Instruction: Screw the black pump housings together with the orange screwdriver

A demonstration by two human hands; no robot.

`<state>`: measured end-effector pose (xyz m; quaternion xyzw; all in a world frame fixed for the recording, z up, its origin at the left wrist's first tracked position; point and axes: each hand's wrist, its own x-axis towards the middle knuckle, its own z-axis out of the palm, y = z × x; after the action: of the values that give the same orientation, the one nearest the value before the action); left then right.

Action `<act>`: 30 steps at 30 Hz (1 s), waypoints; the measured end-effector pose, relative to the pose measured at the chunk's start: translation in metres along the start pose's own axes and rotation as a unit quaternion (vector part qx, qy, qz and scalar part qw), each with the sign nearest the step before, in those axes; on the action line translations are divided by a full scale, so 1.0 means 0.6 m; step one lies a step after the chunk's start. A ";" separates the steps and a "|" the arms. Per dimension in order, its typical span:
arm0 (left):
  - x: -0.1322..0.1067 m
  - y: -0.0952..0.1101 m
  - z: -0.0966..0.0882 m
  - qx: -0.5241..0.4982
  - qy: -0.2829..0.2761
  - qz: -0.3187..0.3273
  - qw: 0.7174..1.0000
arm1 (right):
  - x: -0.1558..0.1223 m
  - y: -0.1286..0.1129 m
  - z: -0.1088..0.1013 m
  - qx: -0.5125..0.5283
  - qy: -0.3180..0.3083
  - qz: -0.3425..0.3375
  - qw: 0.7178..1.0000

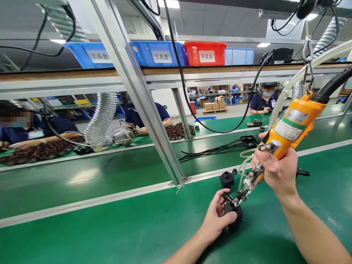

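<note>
on the green tabletop (pixel 123 234), a black pump (pixel 237 220) held fast

our left hand (pixel 217 218) has its grip closed around the black pump. our right hand (pixel 277 170), up to its right, is wrapped tight on an orange power driver (pixel 293 126); the tool's long axis slants down-left, its tip on the pump's top. a second pump (pixel 227 179) stands just behind. overhead, blue bins (pixel 159 53) and a red bin (pixel 205 53) hide their contents.

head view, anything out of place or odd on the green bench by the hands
A small loose metal piece lies on the green bench at the foot of the slanted post. The left hand grips the black part, the right hand holds the orange driver on it; nothing spilled.
</note>
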<state>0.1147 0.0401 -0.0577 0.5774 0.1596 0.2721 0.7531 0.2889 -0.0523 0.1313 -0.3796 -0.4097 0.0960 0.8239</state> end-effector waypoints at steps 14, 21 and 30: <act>0.004 -0.007 0.000 0.017 0.020 0.009 1.000 | -0.010 -0.011 0.014 0.005 -0.004 0.014 1.000; 0.003 0.009 0.007 0.013 0.023 -0.005 1.000 | -0.014 -0.027 0.030 -0.020 -0.019 0.003 1.000; -0.002 0.025 0.018 0.004 0.019 -0.043 0.999 | -0.024 0.016 0.065 -0.088 -0.055 0.037 0.994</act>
<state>0.1166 0.0337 -0.0403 0.5680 0.1997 0.2492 0.7586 0.2518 -0.0312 0.1305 -0.4601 -0.4468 0.1106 0.7593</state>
